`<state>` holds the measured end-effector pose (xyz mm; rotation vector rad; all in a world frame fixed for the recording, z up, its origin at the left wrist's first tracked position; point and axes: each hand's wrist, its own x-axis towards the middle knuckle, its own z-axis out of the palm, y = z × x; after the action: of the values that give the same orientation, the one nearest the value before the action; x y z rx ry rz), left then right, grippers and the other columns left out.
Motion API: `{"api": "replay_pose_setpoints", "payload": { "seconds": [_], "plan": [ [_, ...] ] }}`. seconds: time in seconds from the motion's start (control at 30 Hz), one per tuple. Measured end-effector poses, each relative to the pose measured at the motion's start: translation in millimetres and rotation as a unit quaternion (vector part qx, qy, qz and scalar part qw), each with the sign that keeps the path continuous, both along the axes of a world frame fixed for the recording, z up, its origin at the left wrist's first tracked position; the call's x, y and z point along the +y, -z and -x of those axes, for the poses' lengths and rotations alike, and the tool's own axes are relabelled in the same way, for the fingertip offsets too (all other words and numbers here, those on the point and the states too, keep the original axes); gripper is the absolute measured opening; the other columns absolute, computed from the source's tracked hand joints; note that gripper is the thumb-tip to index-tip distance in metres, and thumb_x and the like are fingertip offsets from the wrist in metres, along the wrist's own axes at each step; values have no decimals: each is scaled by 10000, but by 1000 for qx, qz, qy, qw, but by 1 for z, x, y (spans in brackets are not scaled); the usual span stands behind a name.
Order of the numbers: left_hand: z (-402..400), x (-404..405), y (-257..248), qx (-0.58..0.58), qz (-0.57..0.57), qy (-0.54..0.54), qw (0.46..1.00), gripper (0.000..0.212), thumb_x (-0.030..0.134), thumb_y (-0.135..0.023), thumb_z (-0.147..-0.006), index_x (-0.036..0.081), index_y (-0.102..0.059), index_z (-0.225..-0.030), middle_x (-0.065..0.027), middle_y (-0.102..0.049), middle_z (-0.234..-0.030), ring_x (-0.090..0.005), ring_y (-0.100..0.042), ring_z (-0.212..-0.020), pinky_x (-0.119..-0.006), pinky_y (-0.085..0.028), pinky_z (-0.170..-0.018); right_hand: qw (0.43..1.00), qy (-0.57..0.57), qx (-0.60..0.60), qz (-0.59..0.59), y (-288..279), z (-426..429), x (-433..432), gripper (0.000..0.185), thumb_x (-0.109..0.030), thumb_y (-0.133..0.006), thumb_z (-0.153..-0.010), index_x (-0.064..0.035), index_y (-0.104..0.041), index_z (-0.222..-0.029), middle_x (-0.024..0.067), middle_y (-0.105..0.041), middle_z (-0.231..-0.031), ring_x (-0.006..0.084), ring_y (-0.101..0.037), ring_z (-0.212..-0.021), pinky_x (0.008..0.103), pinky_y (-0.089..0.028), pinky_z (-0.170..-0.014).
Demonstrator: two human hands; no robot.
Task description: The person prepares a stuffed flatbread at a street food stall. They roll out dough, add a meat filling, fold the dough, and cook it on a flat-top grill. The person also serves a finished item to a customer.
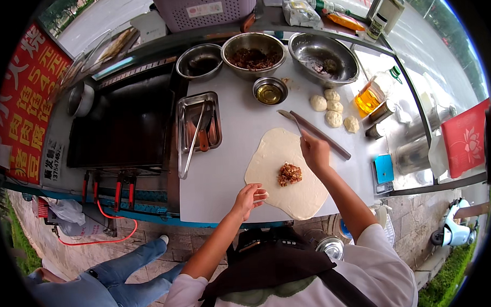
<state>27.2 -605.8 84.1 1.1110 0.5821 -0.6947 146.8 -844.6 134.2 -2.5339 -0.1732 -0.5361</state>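
Note:
A thin sheet of rolled-out dough [270, 152] lies on the white worktop in front of me, with a mound of chopped meat filling [289, 174] on it, below its middle. My right hand [315, 151] grips the handle of a metal spoon [288, 115] over the dough's upper right edge. Beside the spoon a dark, slim rolling pin [322, 135] rests at a slant. At the dough's lower left edge is my left hand [246, 200], fingers spread and holding nothing; whether they touch the dough I cannot tell.
Several dough balls [334, 106] sit right of a small oil bowl [269, 91]. Behind stand a bowl of meat filling [253, 55] and a wide steel bowl [324, 59]. Tongs [194, 141] lean across a steel tray [218, 122], near a dark griddle [118, 121]. A person [112, 284] is at left.

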Motion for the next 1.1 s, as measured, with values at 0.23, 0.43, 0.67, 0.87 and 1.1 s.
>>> {"api": "replay_pose_setpoints", "payload": {
  "seconds": [0.23, 0.43, 0.67, 0.87, 1.1],
  "plan": [
    [-7, -35, -21, -13, 0, 26, 1000, 277, 269, -454, -1017, 78, -531, -1202, -86, -615, -1092, -189, -612, -995, -343, -488, -839, 979, 129, 138, -72, -51, -207, -14, 406, -402, -658, -849, -7, -688, -939, 196, -700, -935, 316, -678, -907, 421, -531, -807],
    [-4, -36, -12, -4, -34, 46, 998, 331, 268, -450, -1015, 43, -497, -1253, -110, -593, -1103, -225, -598, -998, -372, -493, -854, 975, 196, 46, -95, 9, -14, -168, 288, -63, -659, -794, -46, -688, -1080, 182, -665, -988, 351, -629, -938, 429, -499, -837],
    [-26, -52, 10, -26, -118, 109, 987, 316, 241, -466, -1008, 34, -501, -1244, -97, -593, -1064, -189, -613, -899, -334, -510, -816, 936, 279, 110, 185, 80, 133, -347, 274, -25, -515, -848, -21, -646, -1088, 145, -630, -1118, 311, -580, -1053, 389, -489, -893],
    [-32, -68, 47, -260, -402, 221, 849, 496, 124, -704, -812, 21, -488, -1246, -78, -647, -821, -198, -655, -719, -329, -520, -689, 981, 164, 100, -9, 69, 125, -289, 164, 15, -634, -810, -34, -736, -928, 123, -704, -904, 248, -679, -758, 324, -542, -690],
    [-38, -99, 48, -336, -482, 283, 758, 772, 68, -754, -746, 20, -376, -1418, -111, -661, -863, -270, -650, -800, -363, -524, -728, 948, -238, 184, -107, 64, 79, -80, 409, -71, -655, -852, -41, -592, -1256, 156, -599, -1275, 331, -596, -1139, 376, -515, -915]
  ]
}}
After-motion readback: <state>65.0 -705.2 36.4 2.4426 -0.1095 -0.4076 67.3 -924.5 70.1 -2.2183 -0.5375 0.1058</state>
